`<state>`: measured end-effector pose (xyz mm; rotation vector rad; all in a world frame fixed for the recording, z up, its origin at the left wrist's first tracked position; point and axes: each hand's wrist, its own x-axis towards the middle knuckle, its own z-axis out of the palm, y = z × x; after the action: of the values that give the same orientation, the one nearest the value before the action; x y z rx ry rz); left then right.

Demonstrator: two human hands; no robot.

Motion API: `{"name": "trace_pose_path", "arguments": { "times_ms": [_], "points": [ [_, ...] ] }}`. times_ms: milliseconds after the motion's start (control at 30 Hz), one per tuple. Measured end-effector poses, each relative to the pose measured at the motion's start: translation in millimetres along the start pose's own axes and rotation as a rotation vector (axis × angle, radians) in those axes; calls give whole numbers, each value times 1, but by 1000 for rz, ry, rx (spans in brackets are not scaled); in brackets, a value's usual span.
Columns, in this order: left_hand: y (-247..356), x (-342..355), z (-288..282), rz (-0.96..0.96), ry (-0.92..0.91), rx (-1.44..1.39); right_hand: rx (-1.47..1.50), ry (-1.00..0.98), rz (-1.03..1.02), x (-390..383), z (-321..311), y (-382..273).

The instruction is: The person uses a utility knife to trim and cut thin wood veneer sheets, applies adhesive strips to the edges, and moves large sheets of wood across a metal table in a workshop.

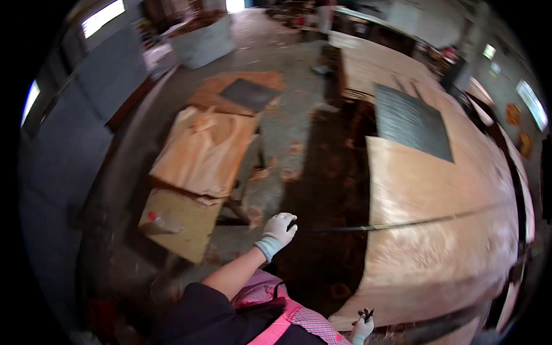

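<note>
My left hand (280, 229), in a white glove with a pale green cuff, is closed on the end of a long thin dark stick (397, 225). The stick reaches to the right across a broad, pale tan sheet (420, 190) that looks like wood veneer. Near the sheet's close edge, my right hand (362, 329), also gloved, is closed around a small dark tool with a pointed tip (370, 314); its kind is too small to make out. A grey, shiny rectangular sheet (411, 121) lies farther along on the tan sheet.
To the left, wrinkled orange-brown sheets (198, 152) lie on a low bench, with a dark rectangular sheet (248, 95) beyond. A clear bottle with a red cap (165, 223) lies on a yellowish board (198, 238). Scraps litter the floor (287, 121). A large pale container (202, 43) stands behind.
</note>
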<state>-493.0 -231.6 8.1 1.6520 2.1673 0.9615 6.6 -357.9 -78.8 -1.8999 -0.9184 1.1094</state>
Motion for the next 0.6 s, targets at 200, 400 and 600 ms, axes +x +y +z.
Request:
{"name": "trace_pose_path", "arguments": {
  "times_ms": [200,400,600],
  "points": [
    [-113,15,-107,-396,311,179,-150,-393,-196,-22,124,-113],
    [-253,78,-253,-853,487,593,-384,-512,-290,-37,160,-143],
    [-342,95,-327,-1108,234,767,-273,-403,-135,-43,144,-121]
  ]
}}
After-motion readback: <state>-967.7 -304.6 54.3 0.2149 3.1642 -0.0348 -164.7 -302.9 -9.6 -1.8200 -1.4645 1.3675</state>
